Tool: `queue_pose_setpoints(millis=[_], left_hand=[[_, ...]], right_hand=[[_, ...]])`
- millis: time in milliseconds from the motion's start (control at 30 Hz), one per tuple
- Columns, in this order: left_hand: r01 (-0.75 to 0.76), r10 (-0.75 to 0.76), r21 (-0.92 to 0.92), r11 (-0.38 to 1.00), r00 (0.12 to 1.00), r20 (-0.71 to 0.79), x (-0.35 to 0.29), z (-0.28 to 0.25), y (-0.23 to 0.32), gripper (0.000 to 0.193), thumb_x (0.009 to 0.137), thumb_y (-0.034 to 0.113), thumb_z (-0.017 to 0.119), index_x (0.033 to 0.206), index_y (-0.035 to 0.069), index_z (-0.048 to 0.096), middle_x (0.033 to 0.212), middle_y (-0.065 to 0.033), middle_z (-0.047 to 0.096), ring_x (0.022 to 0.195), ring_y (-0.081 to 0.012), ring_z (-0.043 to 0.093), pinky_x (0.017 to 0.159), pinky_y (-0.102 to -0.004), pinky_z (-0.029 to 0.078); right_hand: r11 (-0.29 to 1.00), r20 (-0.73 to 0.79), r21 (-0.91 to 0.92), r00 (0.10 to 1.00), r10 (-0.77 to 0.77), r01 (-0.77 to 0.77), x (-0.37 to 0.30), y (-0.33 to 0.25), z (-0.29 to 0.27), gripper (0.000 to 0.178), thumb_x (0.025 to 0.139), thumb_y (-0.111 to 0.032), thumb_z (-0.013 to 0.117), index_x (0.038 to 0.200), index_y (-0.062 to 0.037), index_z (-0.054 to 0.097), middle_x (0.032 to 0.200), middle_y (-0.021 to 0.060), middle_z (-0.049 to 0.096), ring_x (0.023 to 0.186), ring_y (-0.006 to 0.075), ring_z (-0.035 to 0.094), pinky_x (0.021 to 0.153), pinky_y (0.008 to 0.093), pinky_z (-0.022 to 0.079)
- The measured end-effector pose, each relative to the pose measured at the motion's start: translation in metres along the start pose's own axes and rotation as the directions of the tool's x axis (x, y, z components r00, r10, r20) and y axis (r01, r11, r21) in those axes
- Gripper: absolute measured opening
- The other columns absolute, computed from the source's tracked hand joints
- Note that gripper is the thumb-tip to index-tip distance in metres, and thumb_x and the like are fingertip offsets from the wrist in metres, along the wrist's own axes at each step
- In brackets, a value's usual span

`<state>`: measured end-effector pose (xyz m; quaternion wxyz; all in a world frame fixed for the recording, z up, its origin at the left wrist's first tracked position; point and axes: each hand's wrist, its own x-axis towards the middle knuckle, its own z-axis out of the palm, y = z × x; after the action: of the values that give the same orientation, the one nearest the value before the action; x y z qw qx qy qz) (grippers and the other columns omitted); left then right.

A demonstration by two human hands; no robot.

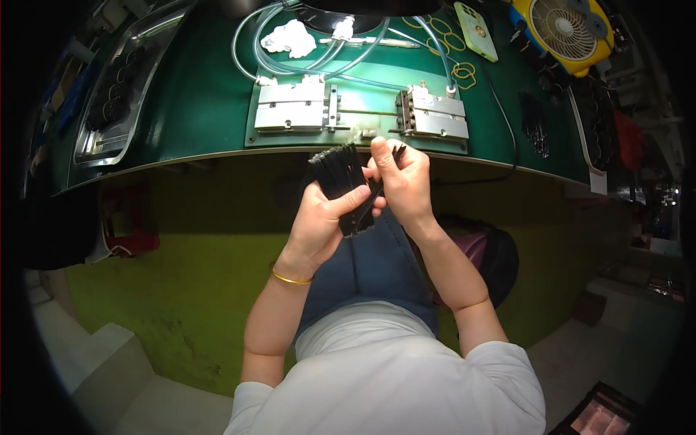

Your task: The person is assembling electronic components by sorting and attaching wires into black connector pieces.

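- Black strip bundle (335, 170): held in front of the counter, over the person's lap, top end close to the counter's front edge.
- Left hand (319, 214) closed round the bundle, thumb laid across its face; probably pressing so that the loose strips stay flat and together.
- Right hand (407, 181) nearly closed, thumb and fingers pinching what looks like a thin black strip (399, 151) at the bundle's right side; exact count hidden by fingers.
- Hands just beside each other, likely so that one steadies while the other handles single pieces.
- Counter (190, 101) green, edge curved by lens. Base plate (366, 78) near its front edge, presumably for easy reach; left metal block (290, 106) and right metal block (441, 114) sit apart on it, facing each other. Clear tubing (249, 58) loops behind.
- Also on counter: metal tray (88, 154) far left, white crumpled wad, phone, rubber bands, yellow-blue fan.
- Room: yellow-green floor (181, 290), red stool at left.
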<state>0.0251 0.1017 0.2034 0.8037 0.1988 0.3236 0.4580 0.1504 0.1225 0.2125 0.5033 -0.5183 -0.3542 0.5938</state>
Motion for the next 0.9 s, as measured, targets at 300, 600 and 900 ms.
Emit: queue_pose_setpoints(millis=[300, 600, 900], left_hand=[[-0.061, 0.062, 0.028, 0.998, 0.997, -0.039, 0.002, -0.008, -0.014, 0.016, 0.080, 0.001, 0.056, 0.095, -0.003, 0.054, 0.083, -0.0093, 0.059, 0.068, -0.0159, 0.060, 0.062, -0.0269, 0.051], [-0.062, 0.062, -0.041, 0.997, 0.998, 0.004, 0.008, -0.009, -0.023, 0.012, 0.080, 0.002, 0.057, 0.091, -0.001, 0.055, 0.079, -0.0074, 0.059, 0.065, -0.0141, 0.058, 0.060, -0.0250, 0.049], [-0.094, 0.091, -0.091, 0.991, 0.995, -0.034, 0.013, -0.006, -0.026, 0.010, 0.080, 0.003, 0.057, 0.089, 0.000, 0.055, 0.078, -0.0069, 0.059, 0.065, -0.0139, 0.058, 0.060, -0.0253, 0.049]], right_hand=[[0.980, 0.044, -0.124, 0.988, -0.150, 0.154, -0.004, 0.001, 0.004, 0.020, 0.083, -0.017, 0.056, 0.075, -0.0001, 0.062, 0.055, -0.0001, 0.053, 0.040, 0.0011, 0.042, 0.032, 0.0156, 0.030], [0.982, -0.014, -0.133, 0.991, -0.136, 0.133, -0.002, 0.000, 0.004, 0.018, 0.083, -0.016, 0.056, 0.075, -0.0013, 0.063, 0.051, -0.0038, 0.048, 0.040, 0.0003, 0.039, 0.033, 0.0155, 0.029], [0.986, -0.081, -0.139, 0.991, -0.107, 0.095, 0.001, 0.002, 0.006, 0.020, 0.084, -0.018, 0.055, 0.075, -0.0017, 0.062, 0.052, -0.0038, 0.046, 0.039, 0.0013, 0.039, 0.031, 0.0165, 0.029]])
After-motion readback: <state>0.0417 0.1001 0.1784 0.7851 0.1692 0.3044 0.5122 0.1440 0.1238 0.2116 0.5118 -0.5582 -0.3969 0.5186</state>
